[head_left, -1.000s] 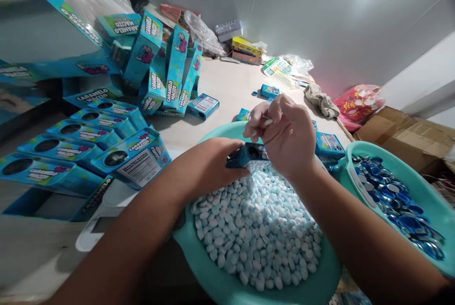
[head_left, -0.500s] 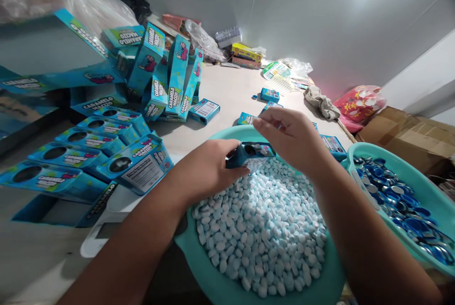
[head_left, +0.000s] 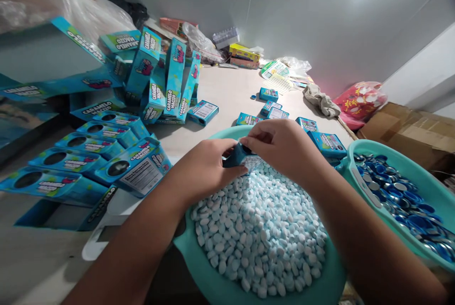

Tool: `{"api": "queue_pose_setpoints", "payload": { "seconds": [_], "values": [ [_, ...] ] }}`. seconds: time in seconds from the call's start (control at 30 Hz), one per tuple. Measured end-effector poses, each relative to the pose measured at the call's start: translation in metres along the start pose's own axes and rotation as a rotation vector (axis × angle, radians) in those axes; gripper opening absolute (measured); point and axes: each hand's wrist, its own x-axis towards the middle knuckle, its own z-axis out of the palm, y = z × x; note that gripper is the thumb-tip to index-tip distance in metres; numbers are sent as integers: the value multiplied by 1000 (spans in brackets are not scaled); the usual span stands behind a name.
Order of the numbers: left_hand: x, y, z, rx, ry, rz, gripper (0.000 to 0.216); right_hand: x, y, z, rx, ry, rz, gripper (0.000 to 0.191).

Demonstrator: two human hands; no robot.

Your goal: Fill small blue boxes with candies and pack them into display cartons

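My left hand (head_left: 206,170) grips a small blue candy box (head_left: 235,157) over a teal basin (head_left: 199,267) heaped with pale blue-white candies (head_left: 259,234). My right hand (head_left: 284,146) covers the top of that box, fingers pinched on its upper edge. What lies between those fingertips is hidden. Both forearms reach in from the bottom of the view.
A second teal basin (head_left: 369,151) at the right holds blue round caps (head_left: 401,196). Open blue display cartons (head_left: 88,148) and upright boxes (head_left: 167,77) fill the left. Small boxes (head_left: 270,106), a rag (head_left: 322,99), a red bag (head_left: 362,101) and a cardboard carton (head_left: 408,130) lie beyond.
My right hand, raised with a candy a second ago, has come down onto the top of the box. My left hand has kept hold of the box.
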Motion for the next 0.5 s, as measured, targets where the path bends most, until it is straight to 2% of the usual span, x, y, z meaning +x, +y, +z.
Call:
{"api": "queue_pose_setpoints", "payload": {
  "seconds": [0.2,0.3,0.33,0.37,0.4,0.5],
  "values": [
    [0,1,0,-26,94,-60,21,4,4,2,464,81,60,15],
    [0,0,1,-127,206,-93,24,3,3,-3,535,208,-50,16],
    [0,-1,1,-169,248,-105,25,1,3,-5,536,167,-117,17],
    [0,-1,1,-209,289,-115,27,0,2,-7,529,45,-186,19],
    [1,-2,1,-242,324,-125,29,-2,0,-7,518,-147,-251,21],
    [2,-3,2,-315,371,-137,31,-8,-9,-4,460,-825,-303,21]
  ]
}}
